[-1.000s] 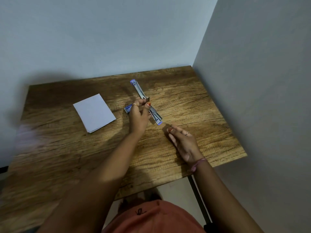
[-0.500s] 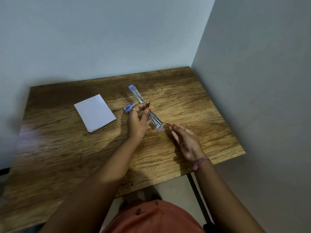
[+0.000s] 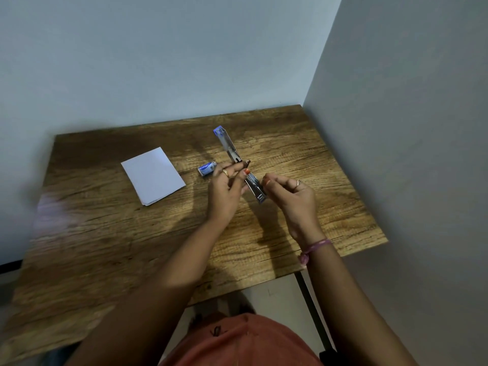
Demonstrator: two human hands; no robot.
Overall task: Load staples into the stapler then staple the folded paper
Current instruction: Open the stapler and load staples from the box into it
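Note:
A small metal stapler with blue ends is swung wide open, its two arms in one long line above the wooden table. My left hand grips it at the hinge, thumb and fingers curled round it. My right hand is raised beside the stapler's near arm, thumb and forefinger pinched together close to it; whatever they hold is too small to see. The folded white paper lies flat at the left. A small blue staple box lies between the paper and my left hand.
The table stands in a corner, with walls close behind and to the right. Its near edge runs just past my wrists. A black table leg drops below the right front edge.
My right hand has lifted off the table and come up beside the stapler's near arm, fingertips pinched. My left hand still holds the open stapler.

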